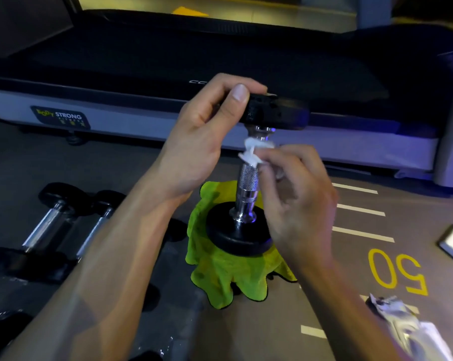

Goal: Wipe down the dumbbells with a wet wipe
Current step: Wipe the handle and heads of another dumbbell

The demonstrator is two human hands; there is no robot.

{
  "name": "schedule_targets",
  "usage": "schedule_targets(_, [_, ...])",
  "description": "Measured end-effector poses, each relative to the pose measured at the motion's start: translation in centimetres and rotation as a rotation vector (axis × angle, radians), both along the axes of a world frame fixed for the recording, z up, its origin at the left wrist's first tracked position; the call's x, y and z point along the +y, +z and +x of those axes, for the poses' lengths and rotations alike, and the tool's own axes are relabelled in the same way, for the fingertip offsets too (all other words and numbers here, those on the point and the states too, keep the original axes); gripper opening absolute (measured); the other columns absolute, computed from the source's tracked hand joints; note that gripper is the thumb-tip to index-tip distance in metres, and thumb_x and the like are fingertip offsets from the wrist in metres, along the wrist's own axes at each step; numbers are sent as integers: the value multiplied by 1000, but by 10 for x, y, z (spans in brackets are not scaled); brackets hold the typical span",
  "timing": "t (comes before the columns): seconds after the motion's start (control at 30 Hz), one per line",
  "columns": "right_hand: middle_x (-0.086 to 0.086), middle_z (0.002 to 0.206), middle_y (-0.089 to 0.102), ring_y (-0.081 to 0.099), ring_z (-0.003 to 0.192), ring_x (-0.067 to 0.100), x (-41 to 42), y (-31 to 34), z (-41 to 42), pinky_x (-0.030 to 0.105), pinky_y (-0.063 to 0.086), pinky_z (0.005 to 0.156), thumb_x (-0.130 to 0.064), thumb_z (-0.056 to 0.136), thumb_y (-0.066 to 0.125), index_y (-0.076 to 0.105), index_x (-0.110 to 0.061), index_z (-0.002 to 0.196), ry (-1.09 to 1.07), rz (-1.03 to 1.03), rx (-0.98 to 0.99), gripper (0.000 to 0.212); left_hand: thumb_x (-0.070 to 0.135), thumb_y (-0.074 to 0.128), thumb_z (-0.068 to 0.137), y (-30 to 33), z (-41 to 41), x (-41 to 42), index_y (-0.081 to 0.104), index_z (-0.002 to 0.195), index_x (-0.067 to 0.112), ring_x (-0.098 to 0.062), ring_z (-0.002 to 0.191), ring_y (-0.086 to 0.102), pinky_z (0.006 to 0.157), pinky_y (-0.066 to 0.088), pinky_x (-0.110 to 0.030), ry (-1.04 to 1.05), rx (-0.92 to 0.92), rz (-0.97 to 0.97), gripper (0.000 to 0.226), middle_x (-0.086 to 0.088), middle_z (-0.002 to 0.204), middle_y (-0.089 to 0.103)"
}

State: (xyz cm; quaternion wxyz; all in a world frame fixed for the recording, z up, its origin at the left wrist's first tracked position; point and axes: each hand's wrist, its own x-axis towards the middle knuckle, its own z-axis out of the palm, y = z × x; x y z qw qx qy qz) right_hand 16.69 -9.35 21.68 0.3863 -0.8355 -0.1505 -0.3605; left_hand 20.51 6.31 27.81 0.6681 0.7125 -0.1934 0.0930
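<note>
A: Gym floor (350,261), treadmill (168,61) behind. Where was the dumbbell (247,178)?
B: Upright on green cloth (220,277). Left hand (202,131) gripped top weight; right hand (295,194) pinched wipe (251,151) round handle.

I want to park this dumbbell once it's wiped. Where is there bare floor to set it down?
Bare floor lies right of the green cloth, between the white stripes and the yellow 50. A narrower strip runs between the treadmill and the spare dumbbells. The left is crowded with those; the near right holds a torn wipe packet.
</note>
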Motion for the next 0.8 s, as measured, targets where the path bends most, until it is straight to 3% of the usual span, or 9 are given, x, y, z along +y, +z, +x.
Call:
schedule_targets(0.13, [2, 112, 66, 65, 101, 10, 2, -11, -12, 20, 51, 90, -4, 96, 68, 77, -8, 109, 44, 42, 30, 17, 24, 44, 113, 0, 2, -2, 65, 114, 23, -3, 103, 58, 94, 44, -17, 43, 5, -20, 22, 5, 110, 67])
schedule_targets(0.27, [13, 125, 59, 60, 116, 24, 10, 2, 0, 29, 49, 101, -10, 96, 70, 71, -3, 126, 75, -28, -2, 31, 23, 43, 114, 0, 2, -3, 65, 115, 20, -2, 98, 61, 89, 47, -17, 55, -1, -22, 23, 7, 105, 67])
schedule_targets(0.4, [6, 126, 59, 60, 117, 12, 6, 0, 6, 24, 47, 102, -7, 97, 71, 72, -9, 128, 88, 113, 48, 31, 22, 44, 113, 0, 4, -3, 65, 114, 20, -3, 97, 60, 89, 47, -18, 74, -4, -25, 22, 6, 105, 67])
schedule_targets(0.5, [-2, 131, 60, 63, 121, 15, 7, -2, -1, 32, 51, 104, -11, 97, 71, 70, -10, 130, 58, 260, 95, 33, 20, 43, 114, 0, 4, -6, 65, 114, 20, 0, 97, 60, 90, 46, -16, 80, -14, -16, 22, 7, 105, 67])
schedule_targets(0.6, [2, 142, 56, 57, 132, 16, 12, -2, -8, 35, 48, 110, -16, 98, 69, 63, -9, 138, 26, 295, 115, 42, 20, 43, 113, -1, 4, -8, 65, 115, 18, 0, 102, 61, 94, 47, -17, 76, -22, -13, 22, 7, 109, 67])
schedule_targets(0.7, [7, 152, 47, 47, 143, 15, 21, -3, -15, 30, 41, 116, -22, 98, 66, 55, -7, 146, 21, 212, 132, 52, 20, 43, 114, -1, 3, -7, 65, 116, 16, -1, 103, 61, 94, 47, -19, 75, -33, 3, 23, 6, 109, 67])
schedule_targets(0.8, [12, 151, 46, 51, 135, 27, 27, 0, -16, 43, 47, 107, -18, 96, 64, 52, -7, 148, -12, 15, 64, 54, 21, 43, 113, -1, 2, -5, 65, 118, 17, -7, 101, 63, 92, 51, -22, 85, -58, 41, 23, 0, 107, 69])
